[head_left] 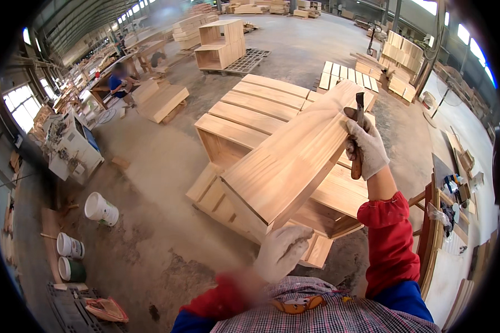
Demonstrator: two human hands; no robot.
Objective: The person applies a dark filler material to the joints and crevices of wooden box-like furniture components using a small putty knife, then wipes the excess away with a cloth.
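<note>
A long pale wooden box (294, 161) with a smooth top lies slantwise in front of me, resting on other slatted wooden boxes (250, 111). My right hand (368, 145), in a whitish glove with bare fingertips, is closed around a hand tool (357, 164) at the box's right edge. The tool has a brown wooden handle and a dark metal end pointing up; its exact kind is unclear. Near the box's close end is my left hand (283, 252), also gloved, its fingers drawn together. Whatever it may hold is hidden, and its wrist is blurred.
Another slatted piece (347, 75) lies beyond the box. White buckets (101, 209) stand on the floor at left, near a white machine cabinet (72, 144). A cluttered bench (447, 205) is at right. Farther off, a person in blue (118, 83) sits beside stacked boards (160, 101).
</note>
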